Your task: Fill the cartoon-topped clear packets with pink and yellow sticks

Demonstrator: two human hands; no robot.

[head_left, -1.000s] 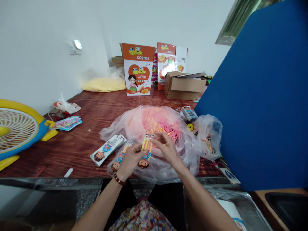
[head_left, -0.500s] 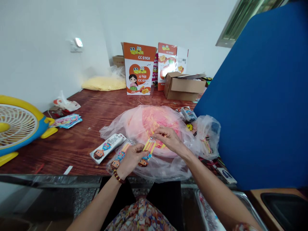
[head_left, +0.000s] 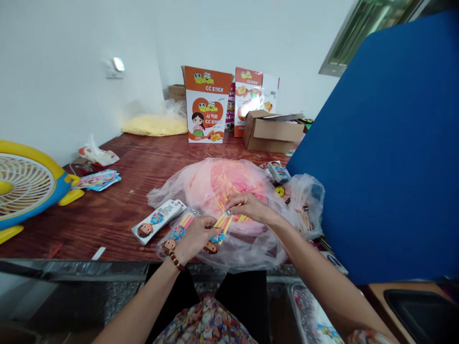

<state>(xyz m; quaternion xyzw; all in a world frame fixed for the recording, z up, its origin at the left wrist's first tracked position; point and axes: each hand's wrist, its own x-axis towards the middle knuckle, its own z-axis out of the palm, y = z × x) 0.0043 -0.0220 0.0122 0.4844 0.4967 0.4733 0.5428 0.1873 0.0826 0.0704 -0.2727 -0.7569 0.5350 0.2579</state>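
My left hand [head_left: 196, 234] grips a small printed packet [head_left: 219, 236] with yellow and pink sticks showing in it. At the packet's upper end, the fingers of my right hand [head_left: 247, 206] are pinched together. Behind both hands a clear plastic bag [head_left: 172, 184] lies spread, holding a heap of thin pink and yellow sticks [head_left: 236, 179]. Left of my left hand lies a filled packet [head_left: 181, 230] with a cartoon face. Beside it rests a stack of flat printed packets [head_left: 158, 222].
Upright orange-and-white cartons [head_left: 208, 105] and an open brown box [head_left: 272, 134] stand at the back. A yellow-blue fan [head_left: 32, 181] is at the left, and a blue panel [head_left: 387, 157] bounds the right. A smaller plastic bag [head_left: 308, 205] of sticks lies near the panel.
My right fingers have moved slightly down at the packet's top end. My left hand keeps its hold on the packet. The whole view has shifted slightly.
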